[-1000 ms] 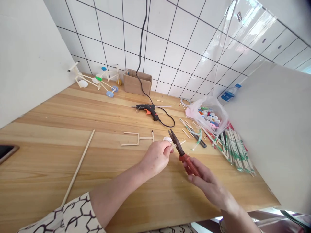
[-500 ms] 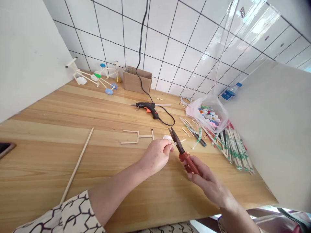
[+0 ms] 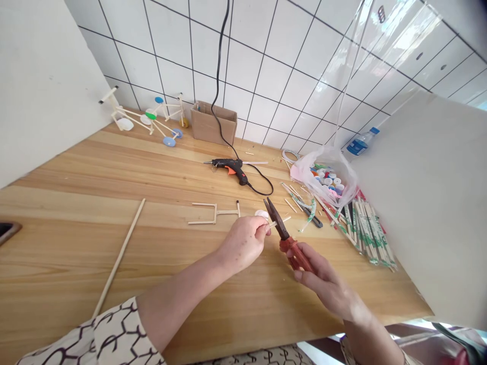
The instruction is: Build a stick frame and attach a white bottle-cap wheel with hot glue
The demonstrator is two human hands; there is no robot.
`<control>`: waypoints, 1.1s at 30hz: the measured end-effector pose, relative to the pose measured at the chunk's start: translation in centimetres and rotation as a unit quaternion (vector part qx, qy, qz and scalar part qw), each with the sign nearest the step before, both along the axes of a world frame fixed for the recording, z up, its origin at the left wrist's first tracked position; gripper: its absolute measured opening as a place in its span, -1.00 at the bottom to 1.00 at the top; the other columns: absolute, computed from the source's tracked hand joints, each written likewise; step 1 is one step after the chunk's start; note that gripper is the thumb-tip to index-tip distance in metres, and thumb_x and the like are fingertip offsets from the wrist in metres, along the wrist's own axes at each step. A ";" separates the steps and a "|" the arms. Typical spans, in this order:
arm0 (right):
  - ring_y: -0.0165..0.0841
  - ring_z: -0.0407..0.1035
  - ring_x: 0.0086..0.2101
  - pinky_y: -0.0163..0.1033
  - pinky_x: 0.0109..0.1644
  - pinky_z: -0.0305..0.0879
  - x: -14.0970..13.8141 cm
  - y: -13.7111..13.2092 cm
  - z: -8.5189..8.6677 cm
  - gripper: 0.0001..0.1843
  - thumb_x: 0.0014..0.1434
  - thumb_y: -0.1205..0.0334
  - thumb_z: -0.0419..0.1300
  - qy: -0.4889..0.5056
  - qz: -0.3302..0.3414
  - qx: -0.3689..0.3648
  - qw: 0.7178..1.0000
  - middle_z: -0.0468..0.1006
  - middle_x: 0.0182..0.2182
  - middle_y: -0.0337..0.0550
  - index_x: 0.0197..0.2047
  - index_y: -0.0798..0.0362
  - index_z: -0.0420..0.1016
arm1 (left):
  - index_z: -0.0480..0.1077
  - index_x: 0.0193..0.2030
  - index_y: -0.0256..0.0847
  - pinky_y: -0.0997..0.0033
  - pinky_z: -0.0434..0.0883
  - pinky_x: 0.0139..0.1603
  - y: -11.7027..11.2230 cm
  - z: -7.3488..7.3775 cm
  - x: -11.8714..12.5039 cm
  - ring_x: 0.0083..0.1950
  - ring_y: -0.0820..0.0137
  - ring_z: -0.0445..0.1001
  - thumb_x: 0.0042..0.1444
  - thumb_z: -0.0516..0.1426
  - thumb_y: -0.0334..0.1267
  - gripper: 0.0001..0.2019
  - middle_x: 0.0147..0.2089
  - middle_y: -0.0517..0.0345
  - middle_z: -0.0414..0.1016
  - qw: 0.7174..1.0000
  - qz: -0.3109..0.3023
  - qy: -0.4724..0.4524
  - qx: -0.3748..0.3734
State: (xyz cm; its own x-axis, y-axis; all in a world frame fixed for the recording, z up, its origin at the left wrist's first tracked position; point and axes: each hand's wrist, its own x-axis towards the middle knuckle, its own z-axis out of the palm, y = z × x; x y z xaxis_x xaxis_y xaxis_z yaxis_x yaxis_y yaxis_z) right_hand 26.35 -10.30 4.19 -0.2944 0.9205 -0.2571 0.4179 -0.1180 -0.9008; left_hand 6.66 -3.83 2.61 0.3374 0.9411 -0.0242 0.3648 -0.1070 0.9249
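My left hand pinches a short thin wooden stick that points right, over the wooden table. My right hand grips the red handles of pliers, and the dark jaws close around the stick just past my left fingertips. A small white disc lies on the table behind my left hand. A glued frame of sticks lies a little to the left of it.
A black glue gun with its cord lies further back. Stick models with coloured caps and a cardboard box stand by the tiled wall. A bag of bottle caps, wrapped chopsticks and a long stick lie around.
Both hands hold nearly the same pose; the view has shifted slightly and the pliers sit a touch lower on the stick.
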 end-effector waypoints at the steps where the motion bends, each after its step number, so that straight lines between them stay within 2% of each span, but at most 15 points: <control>1: -0.15 0.22 0.07 0.06 0.22 0.04 0.2 0.0 -0.1 -0.57 0.17 0.26 0.11 0.008 -0.002 -0.005 1.000 0.35 0.08 -0.05 0.13 -0.09 0.29 | 0.29 -0.53 -0.21 0.50 0.11 -0.53 0.0 0.0 0.0 -0.65 0.51 0.12 0.13 -0.06 -0.34 -0.76 -0.67 0.32 0.19 1.000 -0.001 -0.002 0.000; 7: -0.21 0.17 0.13 -0.02 0.25 0.02 0.2 -0.1 -0.1 -0.54 0.17 0.31 0.10 0.021 0.002 -0.003 1.000 0.32 0.12 -0.10 0.15 -0.12 0.26 | 0.31 -0.53 -0.22 0.49 0.14 -0.51 -0.1 -0.1 0.0 -0.63 0.50 0.16 0.12 -0.06 -0.33 -0.75 -0.67 0.32 0.20 1.000 0.004 -0.004 0.010; 13: -0.19 0.16 0.14 0.03 0.26 0.00 0.4 -0.5 -0.3 -0.49 0.20 0.34 0.08 -0.006 0.012 0.029 1.000 0.27 0.17 -0.11 0.20 -0.14 0.19 | 0.31 -0.54 -0.22 0.49 0.16 -0.48 -0.1 0.0 0.1 -0.61 0.49 0.18 0.12 -0.06 -0.33 -0.75 -0.67 0.31 0.21 1.000 0.002 -0.004 0.011; 17: -0.14 0.21 0.11 0.07 0.22 0.06 0.4 -0.3 -0.5 -0.54 0.19 0.30 0.09 0.035 -0.009 0.006 0.999 0.30 0.15 -0.05 0.17 -0.08 0.26 | 0.29 -0.54 -0.21 0.50 0.16 -0.49 0.0 0.2 0.0 -0.62 0.50 0.17 0.13 -0.05 -0.33 -0.75 -0.66 0.32 0.21 1.000 0.000 -0.004 0.006; 22: -0.14 0.22 0.10 0.06 0.23 0.06 0.2 0.0 -0.2 -0.56 0.17 0.27 0.12 0.036 -0.014 0.005 0.999 0.34 0.13 -0.04 0.14 -0.06 0.31 | 0.28 -0.55 -0.21 0.50 0.15 -0.51 -0.1 0.4 -0.1 -0.63 0.51 0.17 0.13 -0.06 -0.34 -0.75 -0.66 0.32 0.22 1.000 -0.002 -0.009 0.007; 33: -0.20 0.11 0.19 0.04 0.31 -0.10 0.3 -0.3 -0.6 -0.53 0.22 0.30 0.07 0.038 0.001 0.019 0.999 0.24 0.20 -0.11 0.20 -0.11 0.22 | 0.30 -0.54 -0.21 0.50 0.14 -0.53 -0.1 0.3 -0.1 -0.63 0.50 0.17 0.14 -0.07 -0.30 -0.73 -0.66 0.30 0.25 1.000 -0.003 -0.014 0.007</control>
State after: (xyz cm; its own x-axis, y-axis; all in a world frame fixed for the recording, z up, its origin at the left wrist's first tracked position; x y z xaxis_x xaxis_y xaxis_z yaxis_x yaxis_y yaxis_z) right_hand 26.66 -10.61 3.60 -0.3133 0.9286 -0.1989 0.3480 -0.0826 -0.9339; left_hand 6.57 -3.96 2.96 0.3443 0.9389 -0.0005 0.3371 -0.1232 0.9334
